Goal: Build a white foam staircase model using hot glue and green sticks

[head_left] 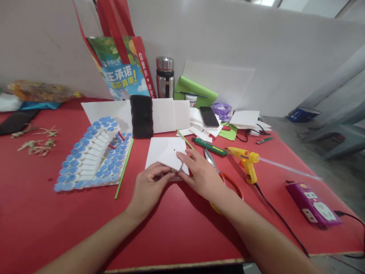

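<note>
Head view: your left hand and right hand pinch white card; likely light, stiff, easily creased; grip edges.

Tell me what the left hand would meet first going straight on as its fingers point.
Past the white piece it already holds, the left hand would probably meet the right hand first, though depth there is hard to judge.
</note>
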The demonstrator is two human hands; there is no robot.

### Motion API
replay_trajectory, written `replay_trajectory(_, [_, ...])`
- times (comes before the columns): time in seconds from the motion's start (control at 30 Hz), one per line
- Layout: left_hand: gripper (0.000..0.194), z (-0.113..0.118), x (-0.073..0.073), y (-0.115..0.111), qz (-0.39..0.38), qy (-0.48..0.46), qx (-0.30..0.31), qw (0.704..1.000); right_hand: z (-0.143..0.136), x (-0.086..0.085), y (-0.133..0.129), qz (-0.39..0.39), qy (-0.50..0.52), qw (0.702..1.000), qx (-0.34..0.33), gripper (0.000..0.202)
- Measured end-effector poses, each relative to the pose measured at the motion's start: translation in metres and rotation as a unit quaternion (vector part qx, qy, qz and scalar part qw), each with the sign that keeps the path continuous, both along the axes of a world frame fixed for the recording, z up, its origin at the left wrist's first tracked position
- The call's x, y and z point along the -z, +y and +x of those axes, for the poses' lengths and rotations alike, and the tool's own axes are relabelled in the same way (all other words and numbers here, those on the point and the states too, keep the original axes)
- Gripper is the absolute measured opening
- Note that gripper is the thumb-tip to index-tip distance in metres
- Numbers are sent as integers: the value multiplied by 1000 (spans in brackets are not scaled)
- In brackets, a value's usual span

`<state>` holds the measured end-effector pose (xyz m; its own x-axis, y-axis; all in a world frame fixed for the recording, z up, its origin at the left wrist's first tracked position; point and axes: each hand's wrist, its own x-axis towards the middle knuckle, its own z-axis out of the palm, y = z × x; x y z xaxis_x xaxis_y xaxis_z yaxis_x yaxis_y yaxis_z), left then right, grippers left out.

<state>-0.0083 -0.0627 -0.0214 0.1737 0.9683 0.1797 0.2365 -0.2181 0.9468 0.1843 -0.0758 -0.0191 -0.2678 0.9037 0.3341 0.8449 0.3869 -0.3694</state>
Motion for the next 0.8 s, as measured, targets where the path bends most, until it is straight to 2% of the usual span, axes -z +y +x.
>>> replay_trajectory(0.3, [10,5,-6,-1,-15,21,-22,999,0,1,1,14,2,1000,2,47])
replay_trajectory(0.47, [10,12,-6,-4,-31,-4,-37,999,0,-1,0,-7,-5,1000,1,47])
replay_trajectory(0.8, [14,11,-1,-4,9,26,-33,999,3,-2,0,-39,14,999,-1,53])
